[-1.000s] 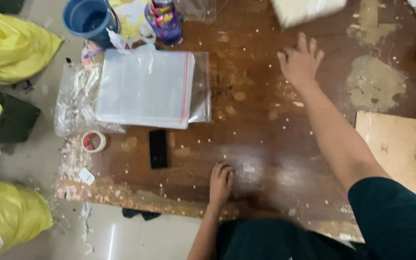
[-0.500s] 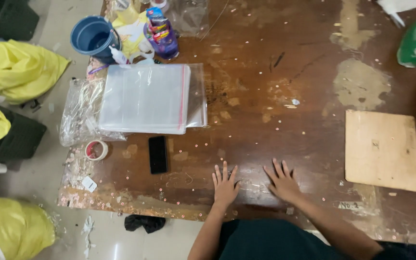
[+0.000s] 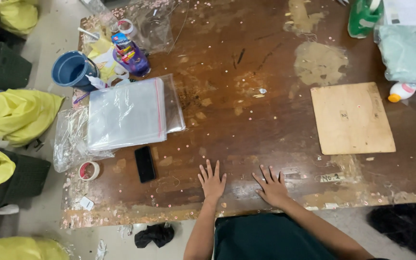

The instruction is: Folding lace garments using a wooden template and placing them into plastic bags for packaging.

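Both my hands lie flat, palms down, on the worn brown table near its front edge. My left hand has its fingers spread and holds nothing. My right hand rests a little to the right, also spread and holding nothing. A black phone lies to the left of my left hand. Beyond the phone sits a stack of clear plastic bags with a red strip along one edge.
A square wooden board lies at the right. At the back left stand a blue cup and a purple bottle. A tape roll sits at the left edge. Yellow bags lie on the floor. A green bottle stands far right.
My right hand came back from a far reach and settled flat beside my left hand near the front edge. The view has shifted so more of the table's right side shows.
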